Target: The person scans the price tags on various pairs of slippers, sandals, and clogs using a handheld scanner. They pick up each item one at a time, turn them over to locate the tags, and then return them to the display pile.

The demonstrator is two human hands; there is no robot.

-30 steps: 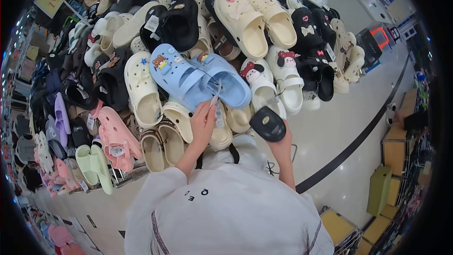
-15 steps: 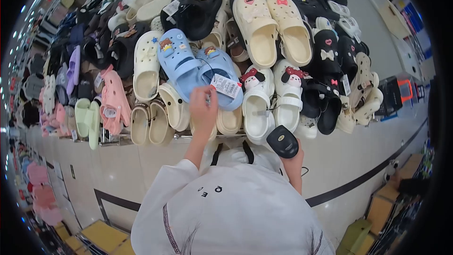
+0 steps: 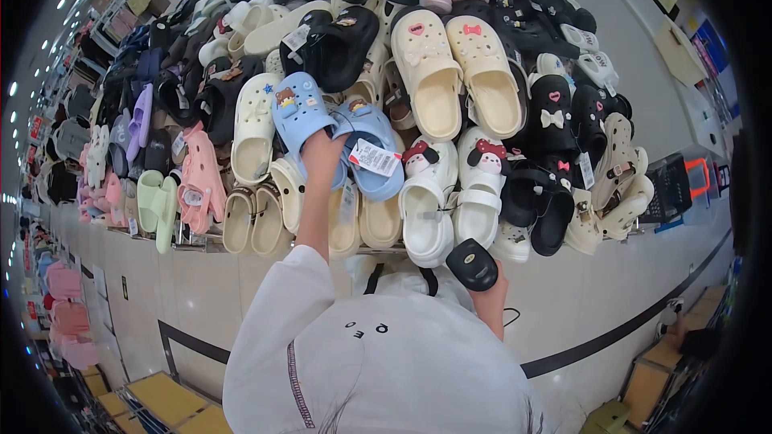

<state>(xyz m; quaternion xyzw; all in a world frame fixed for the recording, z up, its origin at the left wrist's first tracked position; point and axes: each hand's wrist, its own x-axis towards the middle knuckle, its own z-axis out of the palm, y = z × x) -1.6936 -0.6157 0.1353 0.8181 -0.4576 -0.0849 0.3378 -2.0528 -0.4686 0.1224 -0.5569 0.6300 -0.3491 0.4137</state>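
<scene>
My left hand (image 3: 323, 149) reaches into the opening of the left blue clog (image 3: 302, 104), its fingers hidden inside. The right blue clog (image 3: 370, 133) lies beside it, with a white and red price tag (image 3: 375, 158) on top. In my right hand (image 3: 490, 293) is a black handheld scanner (image 3: 472, 265), held below a pair of white clogs (image 3: 426, 213) with dark-eared charms. Cream clogs (image 3: 257, 124) lie just left of the blue pair.
A large pair of cream clogs (image 3: 428, 72) rests above the white ones. Pink clogs (image 3: 201, 181) and green slides (image 3: 157, 205) sit to the left. A black basket (image 3: 666, 189) with an orange part is at the right.
My left hand has moved from beside the price tag up and left into the left blue clog. The scanner in my right hand has shifted slightly left and down.
</scene>
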